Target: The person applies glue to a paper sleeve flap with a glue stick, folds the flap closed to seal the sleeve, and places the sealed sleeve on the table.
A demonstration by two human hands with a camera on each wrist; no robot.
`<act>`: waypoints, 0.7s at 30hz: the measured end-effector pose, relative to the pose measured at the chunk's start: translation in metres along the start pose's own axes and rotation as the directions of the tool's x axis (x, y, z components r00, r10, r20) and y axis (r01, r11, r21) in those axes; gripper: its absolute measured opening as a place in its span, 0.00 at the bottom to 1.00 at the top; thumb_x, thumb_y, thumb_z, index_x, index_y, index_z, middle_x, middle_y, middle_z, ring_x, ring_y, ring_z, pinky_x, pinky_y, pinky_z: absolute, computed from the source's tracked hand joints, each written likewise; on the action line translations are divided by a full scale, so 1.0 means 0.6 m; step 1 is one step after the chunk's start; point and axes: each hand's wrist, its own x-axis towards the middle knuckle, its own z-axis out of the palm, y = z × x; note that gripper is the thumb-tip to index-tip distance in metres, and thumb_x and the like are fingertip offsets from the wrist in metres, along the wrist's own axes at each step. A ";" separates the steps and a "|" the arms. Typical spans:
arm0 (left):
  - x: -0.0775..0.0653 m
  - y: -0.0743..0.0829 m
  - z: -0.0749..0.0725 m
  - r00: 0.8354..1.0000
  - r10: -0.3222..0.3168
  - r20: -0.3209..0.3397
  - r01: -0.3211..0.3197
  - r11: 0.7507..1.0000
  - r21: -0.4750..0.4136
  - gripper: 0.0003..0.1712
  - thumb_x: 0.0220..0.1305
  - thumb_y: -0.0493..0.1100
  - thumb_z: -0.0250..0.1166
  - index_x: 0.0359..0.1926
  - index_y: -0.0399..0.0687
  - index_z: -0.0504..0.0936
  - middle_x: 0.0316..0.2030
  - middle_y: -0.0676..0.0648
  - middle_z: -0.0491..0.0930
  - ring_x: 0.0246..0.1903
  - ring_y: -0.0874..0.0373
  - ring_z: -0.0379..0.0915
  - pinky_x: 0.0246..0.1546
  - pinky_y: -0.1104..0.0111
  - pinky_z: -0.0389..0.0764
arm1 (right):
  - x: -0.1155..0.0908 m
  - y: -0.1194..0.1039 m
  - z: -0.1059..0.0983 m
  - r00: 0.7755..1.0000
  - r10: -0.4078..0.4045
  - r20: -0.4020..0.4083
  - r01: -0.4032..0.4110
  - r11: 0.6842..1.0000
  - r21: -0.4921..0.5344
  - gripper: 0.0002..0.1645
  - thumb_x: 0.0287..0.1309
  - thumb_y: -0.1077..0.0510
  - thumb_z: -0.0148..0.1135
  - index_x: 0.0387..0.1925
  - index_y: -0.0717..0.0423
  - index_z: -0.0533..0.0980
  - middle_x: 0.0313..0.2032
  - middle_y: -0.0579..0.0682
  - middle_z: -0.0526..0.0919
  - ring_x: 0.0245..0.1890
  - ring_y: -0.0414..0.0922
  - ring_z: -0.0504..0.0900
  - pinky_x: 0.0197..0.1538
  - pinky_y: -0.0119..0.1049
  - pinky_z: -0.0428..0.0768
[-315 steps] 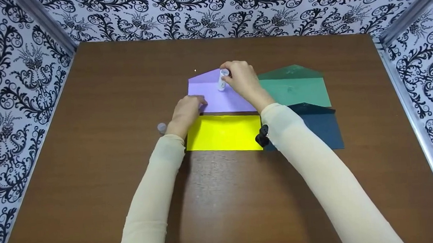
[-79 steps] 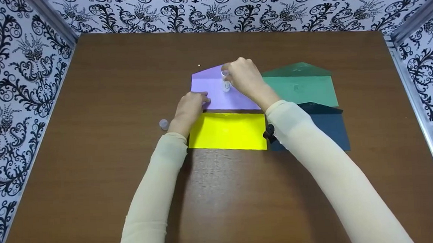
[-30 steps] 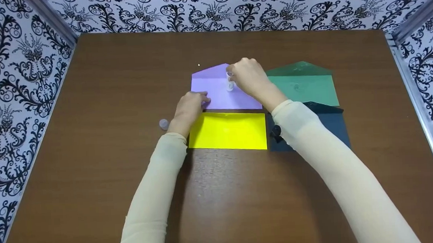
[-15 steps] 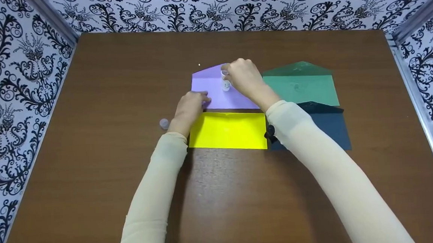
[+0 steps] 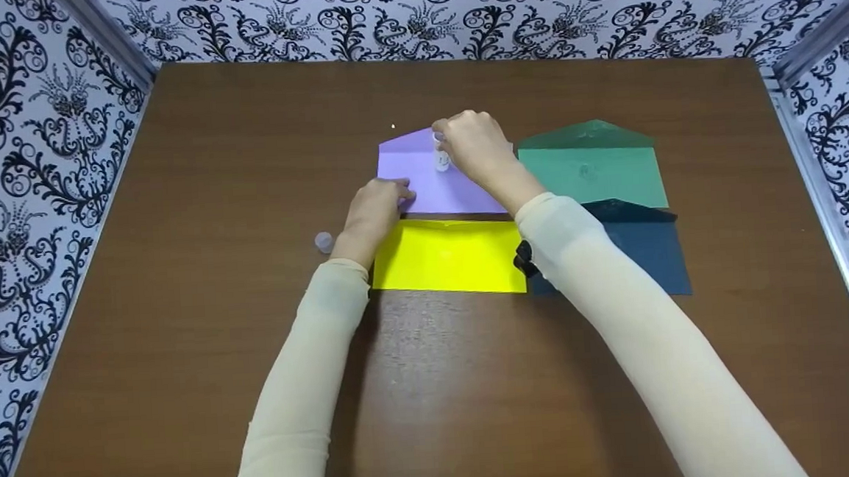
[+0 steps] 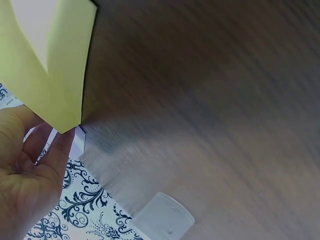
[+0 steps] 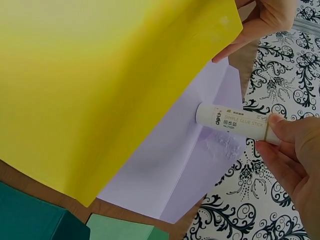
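My right hand pinches a white glue stick by its base end, between thumb and fingers. The stick's other end meets the purple envelope just below its fold line. Smeared glue shows on the open flap of that envelope. At the left edge of the purple envelope, my left hand rests with its fingertips on the paper. Directly below lies a yellow envelope. The translucent glue stick cap stands on the table left of my left wrist, seen also in the left wrist view.
Right of the purple envelope lies a green envelope with its flap open. A dark blue envelope sits below it, partly under my right forearm. The brown table is bordered by patterned panels at the back and sides.
Over the last second my right hand has moved the glue stick left and slightly up along the purple envelope. My left hand stays in place, and the cap and other envelopes lie as before.
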 end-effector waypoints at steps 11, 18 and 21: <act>-0.001 0.003 0.001 1.000 -0.030 -0.005 0.029 0.999 -0.040 0.19 0.62 0.32 0.60 0.53 0.53 0.82 0.61 0.53 0.72 0.62 0.51 0.67 0.62 0.59 0.68 | -0.010 0.023 -0.009 1.000 0.002 -0.017 -0.003 0.999 -0.042 0.12 0.58 0.59 0.63 0.43 0.59 0.82 0.40 0.57 0.86 0.38 0.57 0.82 0.45 0.47 0.82; 0.000 -0.001 0.001 1.000 -0.015 -0.009 0.014 0.999 -0.036 0.18 0.63 0.35 0.61 0.52 0.53 0.82 0.61 0.53 0.73 0.61 0.50 0.68 0.62 0.59 0.69 | -0.016 0.025 -0.012 1.000 0.000 -0.007 -0.001 0.999 -0.042 0.14 0.57 0.60 0.64 0.45 0.59 0.82 0.41 0.56 0.86 0.39 0.57 0.82 0.46 0.46 0.82; 0.001 -0.002 0.001 1.000 0.003 -0.010 -0.003 1.000 -0.010 0.17 0.63 0.35 0.61 0.52 0.53 0.82 0.60 0.53 0.73 0.61 0.50 0.69 0.62 0.59 0.69 | -0.020 0.023 -0.013 1.000 -0.021 -0.010 0.020 0.999 -0.046 0.13 0.57 0.60 0.64 0.44 0.59 0.83 0.40 0.56 0.86 0.37 0.57 0.82 0.43 0.46 0.82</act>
